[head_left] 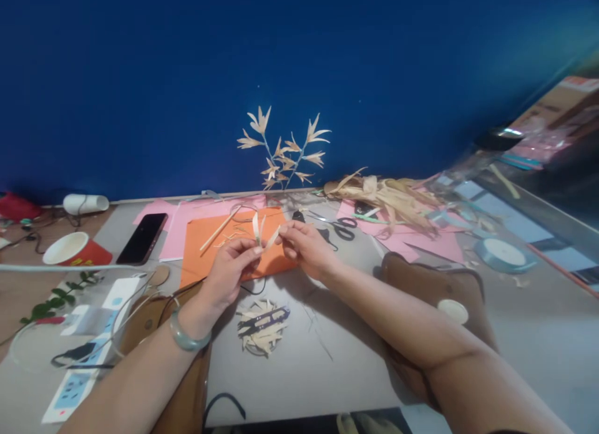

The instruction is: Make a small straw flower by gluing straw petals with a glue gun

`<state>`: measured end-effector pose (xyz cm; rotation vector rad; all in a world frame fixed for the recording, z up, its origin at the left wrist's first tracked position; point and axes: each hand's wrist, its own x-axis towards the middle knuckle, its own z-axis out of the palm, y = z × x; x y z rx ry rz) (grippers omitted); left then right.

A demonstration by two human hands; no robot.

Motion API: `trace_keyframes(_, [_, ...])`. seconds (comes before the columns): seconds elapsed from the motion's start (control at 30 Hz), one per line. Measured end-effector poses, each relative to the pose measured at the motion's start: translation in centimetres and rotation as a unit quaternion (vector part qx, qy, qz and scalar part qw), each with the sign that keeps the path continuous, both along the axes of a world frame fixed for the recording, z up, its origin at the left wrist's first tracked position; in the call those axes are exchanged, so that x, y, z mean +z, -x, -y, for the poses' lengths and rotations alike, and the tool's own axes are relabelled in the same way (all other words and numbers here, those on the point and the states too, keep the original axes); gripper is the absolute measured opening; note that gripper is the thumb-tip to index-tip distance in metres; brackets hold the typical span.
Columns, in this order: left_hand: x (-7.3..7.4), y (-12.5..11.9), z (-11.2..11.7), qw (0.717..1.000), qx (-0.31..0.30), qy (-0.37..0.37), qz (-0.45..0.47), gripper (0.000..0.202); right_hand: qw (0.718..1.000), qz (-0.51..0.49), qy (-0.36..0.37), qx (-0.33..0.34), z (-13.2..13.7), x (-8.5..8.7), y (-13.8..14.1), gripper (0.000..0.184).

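My left hand, a pale green bangle at its wrist, pinches the base of a small husk flower with thin upright petals. Between the fingertips of my right hand is a pale husk strip, close beside the flower. Both hands hover over an orange sheet with a thin stick and several small stems on it. Nearer to me, cut husk pieces lie in a round heap, with a dark slim tool across them. My fingers partly hide the flower's base.
Finished husk-flower sprigs stand against the blue wall. Behind my right hand lie black scissors and dried husks on pink paper. A ribbon roll is at right. A phone, red cup and power strip are left.
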<state>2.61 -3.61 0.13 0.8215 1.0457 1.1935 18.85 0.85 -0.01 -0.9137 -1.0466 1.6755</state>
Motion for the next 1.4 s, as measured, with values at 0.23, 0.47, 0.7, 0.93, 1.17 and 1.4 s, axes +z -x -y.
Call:
trace_keyframes(0.23, [-1.1, -0.1, 0.0, 0.998, 0.033, -0.005, -0.044, 0.024, 1.000, 0.013, -0.013, -0.013, 0.6, -0.3, 0.5, 0.023])
trace_keyframes(0.47, [-1.2, -0.2, 0.1, 0.997, 0.046, -0.029, -0.051, 0.021, 0.997, 0.069, -0.036, 0.015, 1.6, -0.8, 1.1, 0.022])
trace_keyframes(0.7, [-0.6, -0.5, 0.3, 0.996, 0.058, -0.030, -0.055, 0.025, 0.997, 0.058, -0.041, -0.002, 1.7, -1.0, 1.3, 0.024])
trace_keyframes(0.93, [-0.1, -0.7, 0.5, 0.995, 0.070, -0.013, -0.070, 0.030, 0.997, 0.054, -0.040, -0.035, 1.4, -0.1, 1.0, 0.021])
trace_keyframes(1.17, [0.3, -0.8, 0.6, 0.991, 0.072, -0.022, -0.110, 0.029, 0.997, 0.065, -0.037, -0.031, 1.2, -0.2, 0.9, 0.022])
trace_keyframes(1.4, [-0.2, -0.8, 0.6, 0.991, 0.067, -0.027, -0.110, 0.029, 0.997, 0.064, -0.041, -0.022, 1.4, -0.3, 1.0, 0.020])
